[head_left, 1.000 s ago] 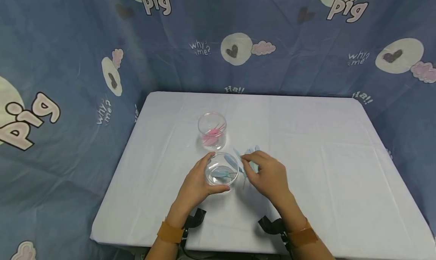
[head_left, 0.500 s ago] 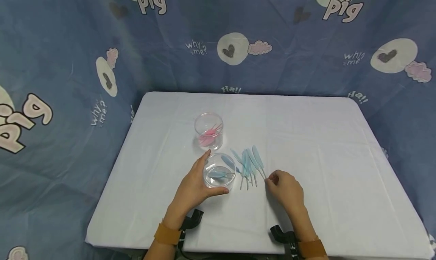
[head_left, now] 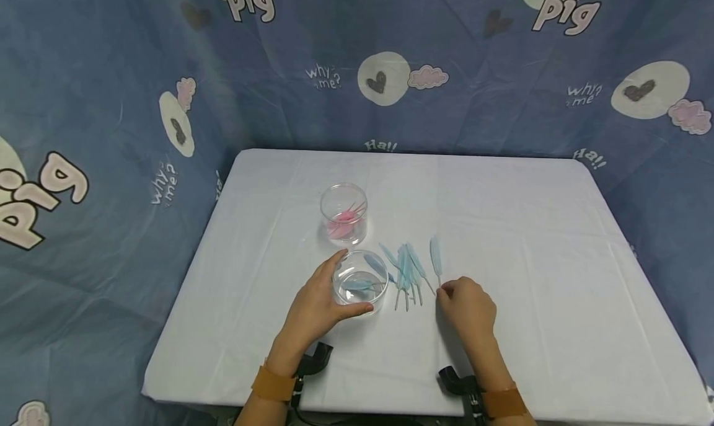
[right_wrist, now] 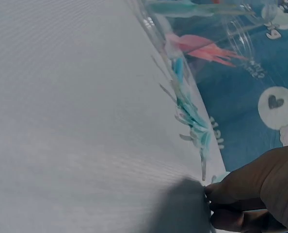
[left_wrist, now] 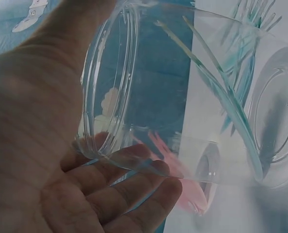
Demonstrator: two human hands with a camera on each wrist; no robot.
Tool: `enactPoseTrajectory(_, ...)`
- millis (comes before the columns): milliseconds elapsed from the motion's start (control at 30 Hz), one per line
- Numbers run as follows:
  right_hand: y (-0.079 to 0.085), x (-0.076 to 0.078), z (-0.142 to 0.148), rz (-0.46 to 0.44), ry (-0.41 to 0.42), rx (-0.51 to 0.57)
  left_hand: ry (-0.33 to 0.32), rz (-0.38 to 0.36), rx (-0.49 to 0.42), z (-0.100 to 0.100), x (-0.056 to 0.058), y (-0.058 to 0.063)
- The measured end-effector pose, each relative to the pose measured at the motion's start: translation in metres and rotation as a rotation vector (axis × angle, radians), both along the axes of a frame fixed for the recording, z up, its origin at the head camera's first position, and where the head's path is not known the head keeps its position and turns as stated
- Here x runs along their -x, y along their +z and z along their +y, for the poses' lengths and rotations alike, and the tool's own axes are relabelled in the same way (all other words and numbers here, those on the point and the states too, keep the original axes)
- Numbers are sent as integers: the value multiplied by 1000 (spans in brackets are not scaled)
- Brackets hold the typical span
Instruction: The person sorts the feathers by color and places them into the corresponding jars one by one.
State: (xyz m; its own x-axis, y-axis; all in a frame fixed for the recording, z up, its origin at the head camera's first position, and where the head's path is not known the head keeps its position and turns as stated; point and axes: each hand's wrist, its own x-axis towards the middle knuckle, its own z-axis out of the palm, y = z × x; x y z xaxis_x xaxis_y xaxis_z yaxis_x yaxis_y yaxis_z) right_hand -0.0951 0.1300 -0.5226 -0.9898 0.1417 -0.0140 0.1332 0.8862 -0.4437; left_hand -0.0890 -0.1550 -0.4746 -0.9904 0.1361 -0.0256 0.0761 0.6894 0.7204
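Observation:
My left hand (head_left: 315,305) grips a clear jar (head_left: 350,266) between thumb and fingers on the table. Inside that jar lie blue feathers (head_left: 358,286), stems crossing in the left wrist view. To its right rests a loose bunch of several blue feathers (head_left: 406,266), tips away from me. My right hand (head_left: 470,308) pinches the stem of a single blue feather (head_left: 436,255), which stands apart to the right of the bunch. In the right wrist view the thumb and fingers (right_wrist: 241,194) hide most of this feather.
Behind the gripped jar stands a second clear jar (head_left: 334,204) with pink feathers (head_left: 343,222) in it. Everything is on a white-covered table (head_left: 535,289). A blue printed curtain (head_left: 474,103) hangs behind and to the left of it.
My right hand has gone from beside the jar to the right, taken a blue feather by its stem and drawn it away from the bunch. The left hand keeps its grip.

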Motion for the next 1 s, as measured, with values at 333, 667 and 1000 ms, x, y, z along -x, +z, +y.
enactPoseTrajectory(333,-2,0,-4,57,5,-63,14,-45,5,0,-1,3)
enactPoseTrajectory(667,-3,4,4,52,-22,-41,10,-43,-10,2,-1,4)
enactPoseTrajectory(1000,26,1,19,89,-70,13,14,-45,7,1,1,2)
